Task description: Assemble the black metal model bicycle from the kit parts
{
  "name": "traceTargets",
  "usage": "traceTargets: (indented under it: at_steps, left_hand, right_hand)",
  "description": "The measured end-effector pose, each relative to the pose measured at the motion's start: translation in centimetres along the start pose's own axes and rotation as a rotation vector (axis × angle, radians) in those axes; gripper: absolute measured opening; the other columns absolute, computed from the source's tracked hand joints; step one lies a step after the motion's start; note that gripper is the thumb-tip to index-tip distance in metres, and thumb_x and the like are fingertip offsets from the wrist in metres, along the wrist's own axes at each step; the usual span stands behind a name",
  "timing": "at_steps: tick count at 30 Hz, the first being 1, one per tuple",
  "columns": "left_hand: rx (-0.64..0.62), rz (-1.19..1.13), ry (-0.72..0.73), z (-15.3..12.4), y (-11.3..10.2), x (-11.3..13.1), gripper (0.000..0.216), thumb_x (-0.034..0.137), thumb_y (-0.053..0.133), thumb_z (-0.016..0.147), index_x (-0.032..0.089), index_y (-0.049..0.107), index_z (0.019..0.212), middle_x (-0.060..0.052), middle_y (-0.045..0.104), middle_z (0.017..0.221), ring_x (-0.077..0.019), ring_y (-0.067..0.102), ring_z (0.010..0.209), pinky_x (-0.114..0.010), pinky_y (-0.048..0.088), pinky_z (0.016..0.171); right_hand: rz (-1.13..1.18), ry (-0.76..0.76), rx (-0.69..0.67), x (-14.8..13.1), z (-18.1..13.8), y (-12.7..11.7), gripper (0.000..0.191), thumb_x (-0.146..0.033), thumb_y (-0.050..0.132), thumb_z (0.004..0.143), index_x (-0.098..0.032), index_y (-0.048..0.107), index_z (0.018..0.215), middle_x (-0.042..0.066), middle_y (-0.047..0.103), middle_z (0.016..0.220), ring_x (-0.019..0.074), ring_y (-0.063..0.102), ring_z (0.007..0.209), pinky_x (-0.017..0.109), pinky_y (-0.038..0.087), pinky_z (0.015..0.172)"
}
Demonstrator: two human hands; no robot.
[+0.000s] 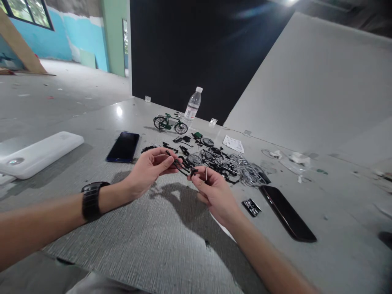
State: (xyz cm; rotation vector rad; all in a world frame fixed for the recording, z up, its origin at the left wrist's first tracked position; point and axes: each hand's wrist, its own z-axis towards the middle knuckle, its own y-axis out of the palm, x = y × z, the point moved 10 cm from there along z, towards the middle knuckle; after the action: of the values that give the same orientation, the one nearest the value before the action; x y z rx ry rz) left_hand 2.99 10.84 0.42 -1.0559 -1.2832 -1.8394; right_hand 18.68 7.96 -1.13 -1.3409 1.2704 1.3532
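Above the near part of the table, my left hand (149, 168) pinches one end of a thin black model bicycle part (181, 167), which looks like a piece of frame. My right hand (218, 197) grips the other end between thumb and fingers. A short thin metal rod (206, 174) sticks up from the fingers of that hand; its lower end is hidden. Just beyond both hands lies a pile of black and silver bicycle parts (214, 161). A small green and black model bicycle (170, 123) stands upright behind the pile.
A clear bottle (192, 107) stands at the back. Dark phones lie to the left (124, 147) and right (288, 213), near a small black tray (251, 207) of metal pieces. Far left is a white device (43, 153). A folded paper (233, 143) and scraps lie farther right.
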Motion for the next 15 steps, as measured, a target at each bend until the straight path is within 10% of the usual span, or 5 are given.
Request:
traceTargets:
  at_steps: [15]
  left_hand:
    - [-0.044, -0.051, -0.060, -0.1, 0.7, -0.4, 0.020, 0.029, 0.081, 0.083, 0.014, 0.069, 0.088, -0.005, 0.078, 0.091, -0.0145, 0.073, 0.083, -0.026, 0.060, 0.080]
  right_hand:
    - [-0.078, 0.026, -0.117, 0.7, -0.2, 1.5, 0.034, -0.048, 0.083, 0.076, -0.020, 0.065, 0.085, -0.003, 0.058, 0.074, 0.0036, 0.019, 0.046, 0.023, 0.013, 0.041]
